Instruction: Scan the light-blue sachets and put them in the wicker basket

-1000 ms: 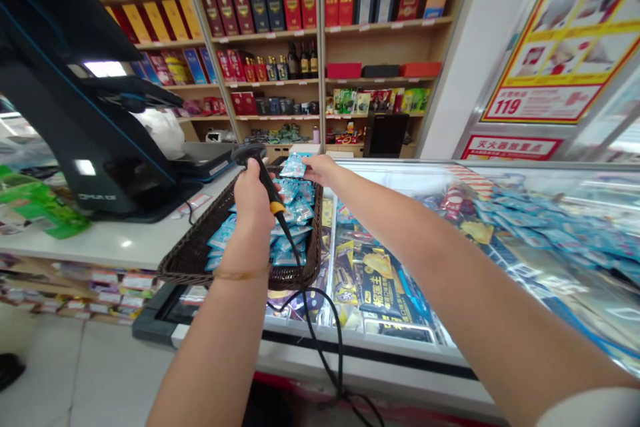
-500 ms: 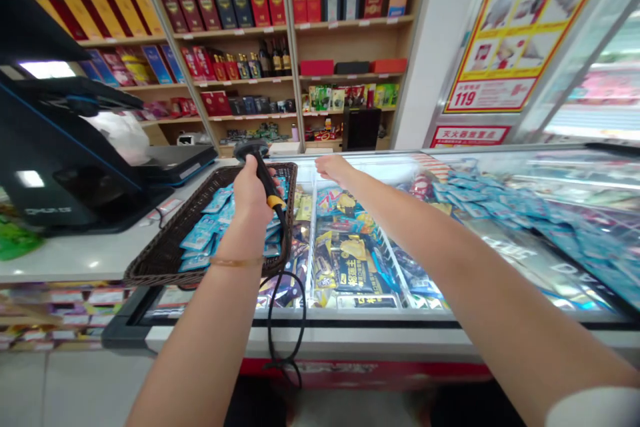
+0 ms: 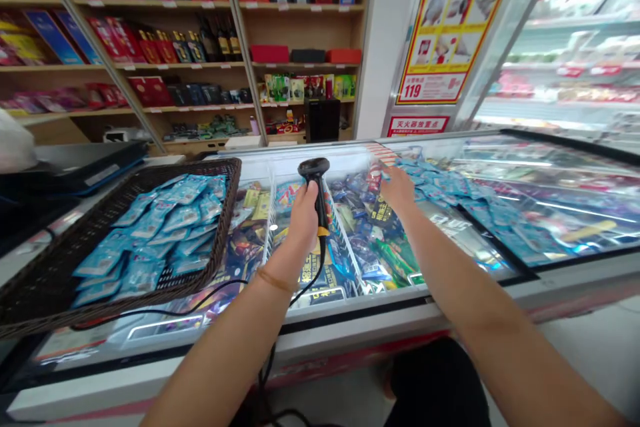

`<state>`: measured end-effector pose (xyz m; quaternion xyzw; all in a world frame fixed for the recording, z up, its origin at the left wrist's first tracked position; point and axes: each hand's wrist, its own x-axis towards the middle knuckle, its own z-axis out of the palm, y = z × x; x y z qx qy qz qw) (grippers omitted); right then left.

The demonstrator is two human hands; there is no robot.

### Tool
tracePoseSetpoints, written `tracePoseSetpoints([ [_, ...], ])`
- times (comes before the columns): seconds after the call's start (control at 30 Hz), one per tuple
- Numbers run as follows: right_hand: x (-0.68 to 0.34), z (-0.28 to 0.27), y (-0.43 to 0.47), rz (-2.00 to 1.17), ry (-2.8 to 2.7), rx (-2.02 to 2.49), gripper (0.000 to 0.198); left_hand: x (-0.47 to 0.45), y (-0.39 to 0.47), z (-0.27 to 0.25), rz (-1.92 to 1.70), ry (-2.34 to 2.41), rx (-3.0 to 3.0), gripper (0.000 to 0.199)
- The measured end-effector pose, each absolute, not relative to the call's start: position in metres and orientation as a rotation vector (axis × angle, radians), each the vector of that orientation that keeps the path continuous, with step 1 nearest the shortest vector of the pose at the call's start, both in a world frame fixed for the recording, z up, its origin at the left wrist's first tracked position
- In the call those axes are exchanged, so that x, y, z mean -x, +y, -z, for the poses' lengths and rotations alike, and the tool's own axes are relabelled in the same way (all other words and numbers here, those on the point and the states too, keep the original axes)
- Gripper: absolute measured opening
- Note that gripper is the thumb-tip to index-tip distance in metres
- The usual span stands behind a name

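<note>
My left hand (image 3: 303, 213) is wrapped round a black barcode scanner (image 3: 320, 203) with a yellow band, held upright over the freezer; its cable runs down and off to the left. My right hand (image 3: 399, 188) is at the left end of a pile of small blue packets (image 3: 440, 183) on the freezer's glass lid. Its fingers are bent, and a bit of blue packet (image 3: 385, 175) shows at the fingertips. More blue packets (image 3: 165, 220) lie heaped in a dark brown wicker basket (image 3: 231, 213) to the left.
Below both hands is a chest freezer (image 3: 320, 332) with wrapped goods sorted by white wire dividers (image 3: 345, 237). A black scale (image 3: 90, 163) stands at the left. Shelves (image 3: 300, 8) of boxes and bottles line the back wall, beside a red and yellow poster (image 3: 455, 27).
The view has swung right. My left hand has carried the scanner from above the basket to over the freezer. My right hand has moved right to the packet pile.
</note>
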<state>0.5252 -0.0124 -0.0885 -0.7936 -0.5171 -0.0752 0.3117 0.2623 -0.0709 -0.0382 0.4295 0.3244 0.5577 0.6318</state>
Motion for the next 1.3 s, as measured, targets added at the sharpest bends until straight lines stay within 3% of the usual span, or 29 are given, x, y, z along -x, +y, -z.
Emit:
tracePoseSetpoints([
  [0.17, -0.549, 0.083, -0.034, 0.276, -1.279, 2.306, 0.046, -0.258, -0.069, 0.049, -1.280, 0.693, -0.947, 0.047],
  [0.37, -0.568, 0.086, -0.035, 0.232, -1.230, 2.483, 0.037, -0.254, -0.069, 0.052, -1.264, 0.690, -0.946, 0.046],
  [0.6, -0.567, 0.091, -0.027, 0.266, -1.251, 2.421, 0.030, -0.255, -0.065, 0.062, -1.268, 0.716, -0.967, 0.043],
  [0.77, -0.567, 0.099, -0.025, 0.357, -1.294, 2.455, 0.040, -0.256, -0.063, 0.065, -1.268, 0.740, -0.974, 0.040],
  [1.3, -0.566, 0.099, -0.021, 0.342, -1.238, 2.458, 0.042, -0.255, -0.056, 0.073, -1.257, 0.745, -0.960, 0.042],
])
